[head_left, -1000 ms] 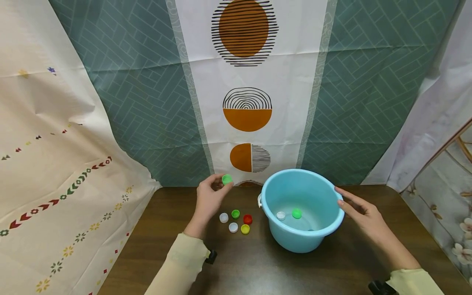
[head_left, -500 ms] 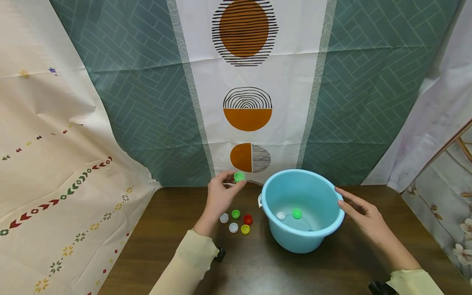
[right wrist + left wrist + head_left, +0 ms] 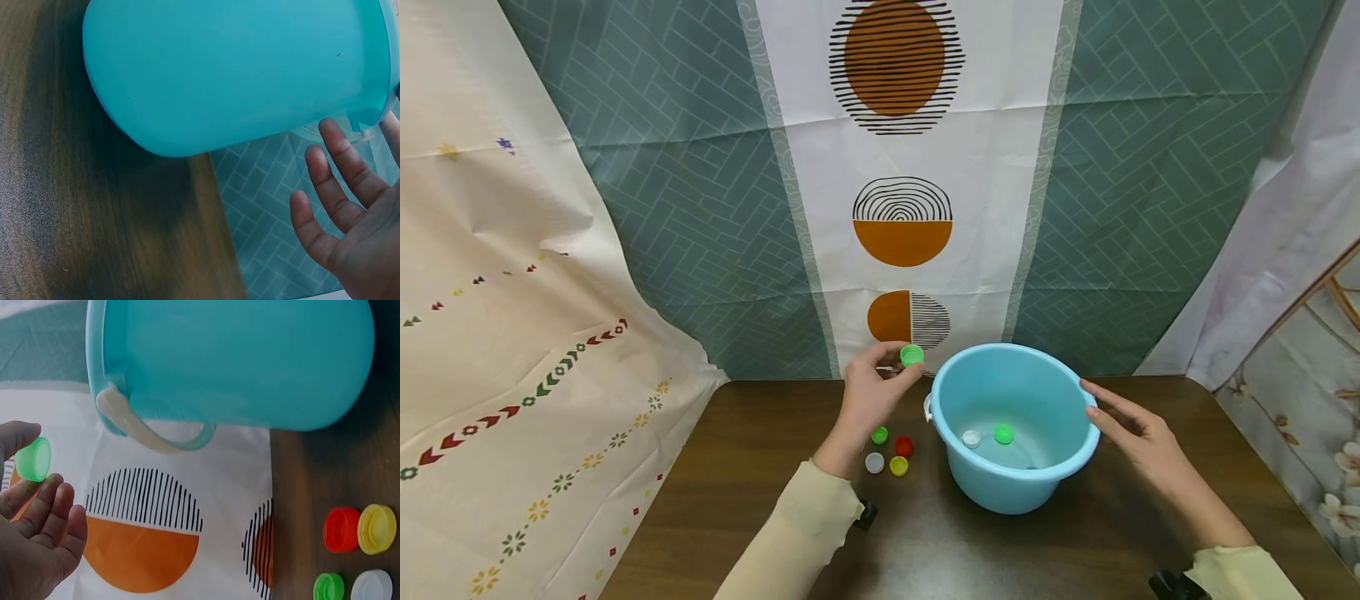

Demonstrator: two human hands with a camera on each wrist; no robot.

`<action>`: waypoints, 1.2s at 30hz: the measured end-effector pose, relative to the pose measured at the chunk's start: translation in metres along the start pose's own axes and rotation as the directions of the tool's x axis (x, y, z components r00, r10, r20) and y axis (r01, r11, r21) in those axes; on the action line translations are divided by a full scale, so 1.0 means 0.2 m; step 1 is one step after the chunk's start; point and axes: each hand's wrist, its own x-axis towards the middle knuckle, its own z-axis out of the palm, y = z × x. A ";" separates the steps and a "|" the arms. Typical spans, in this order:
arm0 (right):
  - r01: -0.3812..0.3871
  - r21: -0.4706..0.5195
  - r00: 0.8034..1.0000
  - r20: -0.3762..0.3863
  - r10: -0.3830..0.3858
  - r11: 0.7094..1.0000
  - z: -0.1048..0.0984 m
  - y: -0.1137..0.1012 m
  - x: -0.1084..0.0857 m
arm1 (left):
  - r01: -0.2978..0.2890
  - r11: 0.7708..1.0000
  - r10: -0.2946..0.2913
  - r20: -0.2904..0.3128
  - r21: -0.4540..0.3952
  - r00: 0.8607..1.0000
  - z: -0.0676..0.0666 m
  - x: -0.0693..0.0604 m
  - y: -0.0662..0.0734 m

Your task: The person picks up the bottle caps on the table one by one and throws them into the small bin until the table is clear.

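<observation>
My left hand (image 3: 874, 393) pinches a light green bottle cap (image 3: 912, 355) between thumb and fingers, left of the light blue bucket (image 3: 1000, 494) and about level with its rim. In the left wrist view that cap (image 3: 34, 459) is tilted, with the other fingers loosely bent below. With extended fingers my right hand (image 3: 1142, 442) touches the bucket's right rim; in the right wrist view three fingers (image 3: 337, 144) spread beside the wall. Inside the bucket lie a green cap (image 3: 1003, 434) and a whitish cap (image 3: 972, 439).
On the brown table (image 3: 737, 500), left of the bucket, lie a green cap (image 3: 879, 435), a red cap (image 3: 904, 447), a white cap (image 3: 874, 462) and a yellow cap (image 3: 898, 466). A white handle (image 3: 137, 428) hangs at the bucket's side. Patterned cloth (image 3: 902, 150) hangs behind the table.
My left hand has moved right toward the bucket with the green cap, rising slightly. It now covers a second white cap on the table. My right hand and the bucket have stayed put.
</observation>
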 end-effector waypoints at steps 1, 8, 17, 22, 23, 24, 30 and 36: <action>-0.001 -0.002 1.000 0.001 0.001 1.000 0.00 0.00 0.00 | 0.001 1.000 -0.001 0.002 0.000 1.000 0.01 0.00 0.01; -0.005 -0.001 1.000 0.004 0.005 1.000 0.00 0.00 0.00 | -0.002 1.000 0.002 0.025 -0.025 1.000 0.06 0.00 0.08; 0.000 -0.002 1.000 0.004 0.000 1.000 0.00 0.00 0.00 | 0.008 0.997 -0.003 0.073 -0.071 0.997 0.14 0.00 0.10; -0.001 -0.009 1.000 0.009 0.001 1.000 0.00 0.00 0.00 | 0.023 0.997 -0.017 0.095 -0.067 0.995 0.19 0.00 0.12; -0.001 -0.011 1.000 0.009 0.001 1.000 0.00 0.00 0.00 | 0.018 0.998 -0.012 0.097 -0.064 0.995 0.20 0.00 0.13; -0.001 -0.013 1.000 0.009 0.001 1.000 0.00 0.00 0.00 | 0.012 0.998 -0.006 0.098 -0.061 0.995 0.21 0.00 0.13; -0.005 -0.005 1.000 0.010 0.005 1.000 0.00 0.00 0.00 | -0.016 0.997 0.025 0.116 -0.080 0.993 0.26 0.00 0.17; -0.007 -0.002 1.000 0.005 0.007 1.000 -0.01 0.00 0.00 | -0.051 0.996 0.060 0.129 -0.071 0.990 0.31 0.00 0.19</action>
